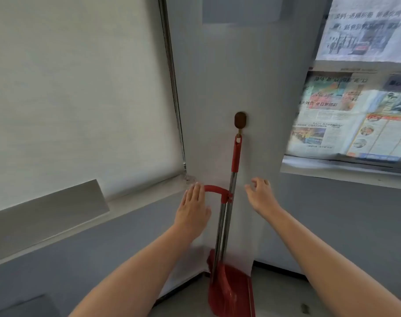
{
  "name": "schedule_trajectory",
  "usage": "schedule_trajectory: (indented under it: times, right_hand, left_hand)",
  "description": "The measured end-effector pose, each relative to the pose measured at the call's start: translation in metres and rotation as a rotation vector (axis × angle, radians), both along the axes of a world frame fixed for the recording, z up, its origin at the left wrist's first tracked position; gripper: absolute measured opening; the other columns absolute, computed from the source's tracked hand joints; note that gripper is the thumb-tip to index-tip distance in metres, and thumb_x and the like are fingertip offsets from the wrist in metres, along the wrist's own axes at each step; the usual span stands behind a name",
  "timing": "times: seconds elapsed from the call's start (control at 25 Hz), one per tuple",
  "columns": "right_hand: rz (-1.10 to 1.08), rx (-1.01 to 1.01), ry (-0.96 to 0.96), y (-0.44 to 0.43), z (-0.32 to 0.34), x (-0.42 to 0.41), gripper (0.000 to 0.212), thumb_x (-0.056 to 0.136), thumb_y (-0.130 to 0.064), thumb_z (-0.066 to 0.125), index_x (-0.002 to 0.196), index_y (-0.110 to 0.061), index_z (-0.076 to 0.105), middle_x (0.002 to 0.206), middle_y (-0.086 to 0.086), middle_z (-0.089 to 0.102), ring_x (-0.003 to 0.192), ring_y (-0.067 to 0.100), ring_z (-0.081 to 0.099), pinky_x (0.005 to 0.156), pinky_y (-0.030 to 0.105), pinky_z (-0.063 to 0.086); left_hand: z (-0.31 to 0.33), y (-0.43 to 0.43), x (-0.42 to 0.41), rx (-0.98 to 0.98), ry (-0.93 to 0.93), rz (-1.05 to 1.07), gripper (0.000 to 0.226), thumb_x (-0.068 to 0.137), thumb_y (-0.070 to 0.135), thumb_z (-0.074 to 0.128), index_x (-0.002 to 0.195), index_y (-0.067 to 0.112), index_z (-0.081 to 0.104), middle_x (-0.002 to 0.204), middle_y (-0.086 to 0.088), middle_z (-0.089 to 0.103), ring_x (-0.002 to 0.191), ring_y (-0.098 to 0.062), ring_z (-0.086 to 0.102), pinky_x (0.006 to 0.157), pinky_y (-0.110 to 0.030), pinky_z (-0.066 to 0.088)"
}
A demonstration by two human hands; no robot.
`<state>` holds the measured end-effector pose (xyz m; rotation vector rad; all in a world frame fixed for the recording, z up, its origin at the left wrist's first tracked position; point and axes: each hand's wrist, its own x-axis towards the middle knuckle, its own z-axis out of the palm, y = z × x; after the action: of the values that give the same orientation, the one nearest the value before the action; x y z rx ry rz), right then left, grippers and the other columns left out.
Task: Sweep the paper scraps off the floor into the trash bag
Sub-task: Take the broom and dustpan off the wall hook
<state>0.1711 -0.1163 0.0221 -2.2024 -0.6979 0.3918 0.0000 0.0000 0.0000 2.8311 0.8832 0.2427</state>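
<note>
A red-handled broom (231,191) hangs nearly upright from a brown wall hook (240,120) on a pale pillar (208,88), its long axis running from the hook down to the floor (275,294) and leaning slightly left toward the bottom. Clipped beside its metal pole is a second pole belonging to a red dustpan (231,291), whose scoop stands on end below the hook with its open face toward the camera. A curved red grip (214,189) branches left from the clip that joins the two poles.

Left of the hook, a white roller blind (80,88) covers a window, its bead chain (172,76) hanging along the pillar's edge above a sill (135,197). Right of the hook, blurred newspapers (355,110) lie on rack shelves. Nothing stands between the hands and the poles.

Both bare forearms reach forward and up. The left hand (192,211), flat with fingers together and extended, overlaps the end of the curved grip; whether it touches cannot be told, and it grasps nothing. The right hand (261,195) hovers just right of the poles, fingers loosely curled and empty, apart from the broom.
</note>
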Motion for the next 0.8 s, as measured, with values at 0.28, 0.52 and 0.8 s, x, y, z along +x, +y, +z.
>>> schedule_trajectory:
  times: [0.28,0.52,0.8]
  right_hand:
    - [-0.030,-0.007,0.104,0.063,-0.012,0.027,0.048,0.096,-0.031,0.050,0.136,-0.006,0.043,0.136,0.015,0.042,0.100,0.024,0.056,0.084,0.031,0.047]
    - [0.015,0.028,0.143,0.093,-0.026,0.055,0.027,0.093,-0.029,0.054,0.111,-0.009,0.058,0.099,0.009,0.060,0.071,0.013,0.054,0.056,0.019,0.040]
    - [-0.031,0.249,0.576,0.114,-0.039,0.070,0.024,0.085,-0.036,0.066,0.078,-0.014,0.060,0.073,0.003,0.061,0.078,0.015,0.061,0.080,0.024,0.041]
  left_hand:
    - [-0.014,0.047,0.055,0.085,0.147,-0.150,0.068,0.100,0.027,0.033,0.154,0.009,-0.005,0.163,-0.008,-0.010,0.150,-0.021,-0.012,0.115,-0.032,-0.011]
    - [-0.040,0.078,0.106,0.053,0.175,-0.155,0.059,0.089,0.016,0.050,0.144,0.006,0.030,0.146,-0.009,0.037,0.136,-0.026,0.031,0.115,-0.035,0.023]
    - [-0.061,0.081,0.140,0.044,0.309,-0.181,0.045,0.087,0.017,0.057,0.129,0.008,0.044,0.131,-0.008,0.047,0.124,-0.027,0.041,0.104,-0.037,0.035]
